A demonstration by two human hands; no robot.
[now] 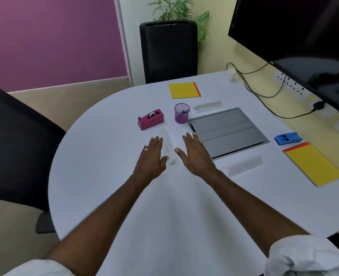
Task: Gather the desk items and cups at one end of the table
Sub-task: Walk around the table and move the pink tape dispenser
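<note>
A clear plastic name stand (168,146) lies on the white table (109,176) between my hands. My left hand (151,158) is flat and open at its left side, thumb touching its near end. My right hand (196,154) is open just to its right, apart from it. Beyond stand a pink tape dispenser (150,119) and a purple pen cup (181,113). Yellow notepads lie at the far side (184,90) and at the right (314,165). A blue stapler (288,138), two more clear stands (207,105) (244,165) and a white paper cup (230,74) are spread around.
A grey cable hatch (228,130) is set into the table beside my right hand. Black cables (264,96) run to wall sockets under a dark monitor (296,36). Black chairs stand at the far side (168,50) and at the left (15,148).
</note>
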